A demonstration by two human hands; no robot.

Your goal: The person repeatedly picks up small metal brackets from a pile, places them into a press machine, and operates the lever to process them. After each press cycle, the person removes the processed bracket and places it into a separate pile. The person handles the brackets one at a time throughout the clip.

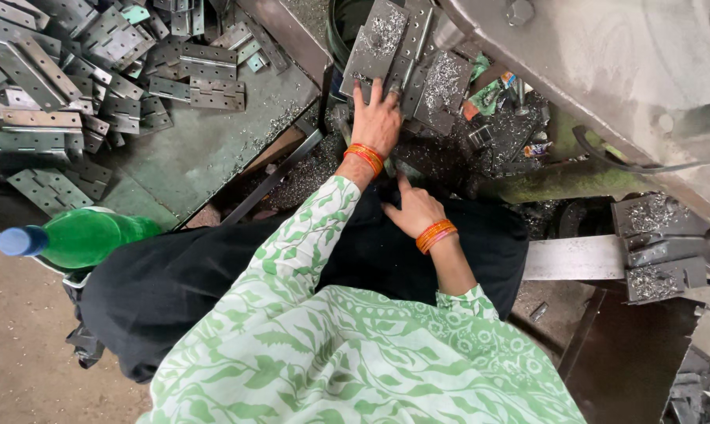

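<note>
Grey steel hinge (pixel 376 49) — flecked with shavings — under the left hand (pixel 377 118).

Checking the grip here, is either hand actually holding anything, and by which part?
The left hand lies fingers spread on the lower edge of a grey hinge plate, pressing, not clasping. The right hand rests on dark cloth, holding nothing visible.

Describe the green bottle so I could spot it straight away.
Look left of the person's lap, below the heap of grey metal hinges. There the bottle lies on its side, cap pointing left. It is the only clear green thing among dull metal, and it has a blue cap.
</note>
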